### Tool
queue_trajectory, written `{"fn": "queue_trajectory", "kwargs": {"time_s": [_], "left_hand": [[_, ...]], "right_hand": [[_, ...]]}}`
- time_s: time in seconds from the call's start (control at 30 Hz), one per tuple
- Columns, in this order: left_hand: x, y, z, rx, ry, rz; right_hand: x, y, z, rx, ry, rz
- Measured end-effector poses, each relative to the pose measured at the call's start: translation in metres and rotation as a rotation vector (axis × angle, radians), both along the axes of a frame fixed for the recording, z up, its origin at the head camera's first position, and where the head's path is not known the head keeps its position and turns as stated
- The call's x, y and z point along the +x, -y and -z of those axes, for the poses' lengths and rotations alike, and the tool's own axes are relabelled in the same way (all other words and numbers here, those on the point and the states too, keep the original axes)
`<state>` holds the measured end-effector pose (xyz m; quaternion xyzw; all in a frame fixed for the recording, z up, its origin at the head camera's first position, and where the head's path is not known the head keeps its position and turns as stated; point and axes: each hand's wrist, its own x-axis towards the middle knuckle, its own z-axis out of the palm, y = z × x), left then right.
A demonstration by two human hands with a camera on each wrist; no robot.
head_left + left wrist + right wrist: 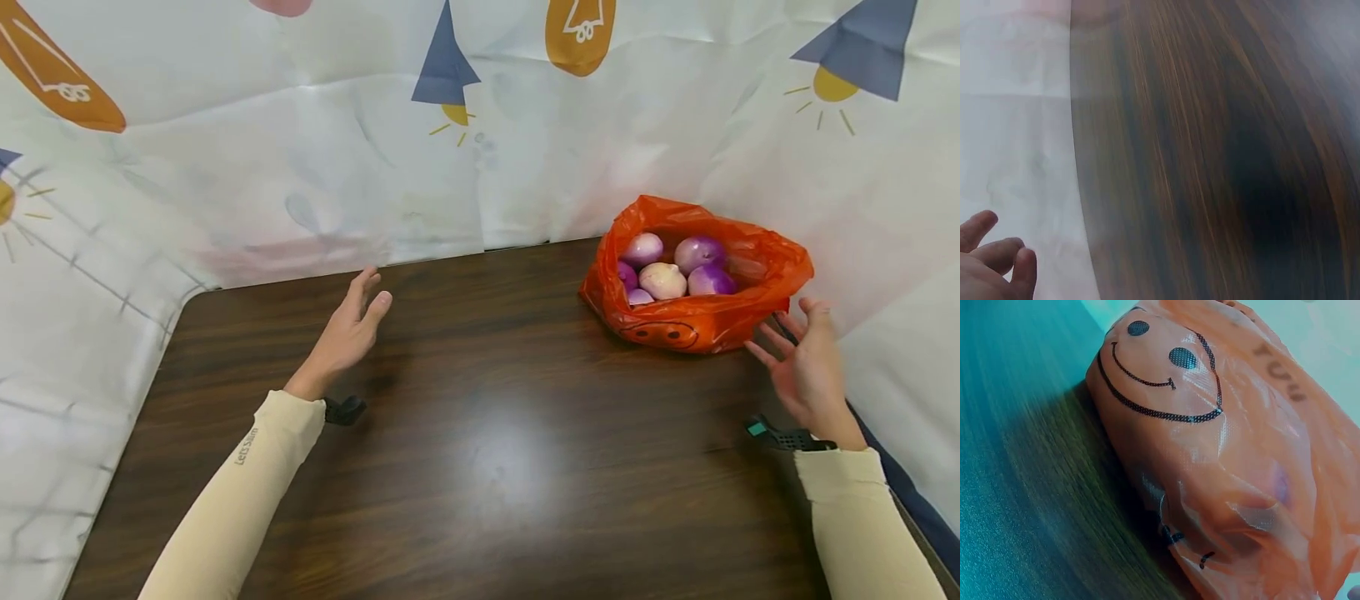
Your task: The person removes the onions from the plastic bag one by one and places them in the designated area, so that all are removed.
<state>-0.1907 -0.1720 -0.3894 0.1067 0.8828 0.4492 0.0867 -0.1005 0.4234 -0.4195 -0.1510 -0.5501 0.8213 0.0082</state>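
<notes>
An orange-red plastic bag [675, 321] stands with its mouth spread at the back right of the table. Several purple onions [711, 281] and a paler one [663, 282] lie inside it. Close by the bag's right front side, my right hand [810, 367] has its fingers spread and loosely bent; whether they touch the plastic I cannot tell. In the right wrist view the bag [1241, 462] fills much of the picture, with a printed smiling face. My left hand [348, 333] hovers over the table's left part, holding nothing, its fingers relaxed.
The dark wood-grain table [480, 467] reaches back to a white wall covering [525, 167] printed with lamps and bulbs. More white sheeting [67, 350] borders the left side. A black strap [795, 437] circles the right wrist.
</notes>
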Motion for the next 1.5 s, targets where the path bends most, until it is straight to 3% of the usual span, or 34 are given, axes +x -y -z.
{"fn": "queue_trajectory", "kwargs": {"time_s": [0.33, 0.6, 0.77, 1.0, 1.3, 1.5], "left_hand": [[-0.023, -0.039, 0.009, 0.26, 0.08, 0.102], [-0.044, -0.082, 0.015, 0.496, 0.267, 0.133], [-0.055, -0.115, 0.021, 0.546, 0.318, 0.16], [-0.068, -0.161, 0.029, 0.554, 0.368, 0.22], [-0.078, -0.212, 0.032, 0.564, 0.424, 0.225], [-0.081, -0.238, 0.033, 0.615, 0.453, 0.21]], "right_hand": [[0.0, 0.0, -0.006, -0.114, -0.058, 0.006], [-0.009, 0.011, -0.016, -0.066, -0.001, 0.06], [-0.013, 0.016, -0.017, -0.004, -0.002, 0.104], [-0.02, 0.022, -0.017, 0.074, 0.08, 0.154], [-0.032, 0.027, -0.015, 0.113, 0.169, 0.203], [-0.034, 0.026, -0.013, 0.139, 0.146, 0.174]]}}
